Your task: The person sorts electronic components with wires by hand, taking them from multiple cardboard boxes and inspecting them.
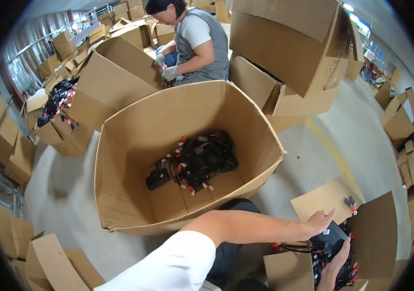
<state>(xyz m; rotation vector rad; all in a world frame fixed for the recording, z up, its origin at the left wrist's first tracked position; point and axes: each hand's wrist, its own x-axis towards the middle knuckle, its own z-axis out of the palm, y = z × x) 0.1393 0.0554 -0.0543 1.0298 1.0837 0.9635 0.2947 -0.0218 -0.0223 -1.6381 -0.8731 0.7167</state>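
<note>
At the lower right, my left hand (320, 223) reaches across and grips one end of a flat black wired box (330, 239). My right hand (336, 264) holds the same box along its near right side. Dark leads run from the box toward the left and end near red and white plugs. Just below it stands an open cardboard box (292, 271) with more black wired boxes and red-tipped leads inside. In front of me, a large open carton (134, 109) has a heap of similar black wired boxes (207, 157) on its bottom.
Beyond the large carton sits a person (199, 48) in grey gloves and a checked apron, handling a small item. A tilted carton (110, 89) and a pile of black wired boxes (59, 99) lie at the left. Big stacked cartons (284, 46) rise at the back right.
</note>
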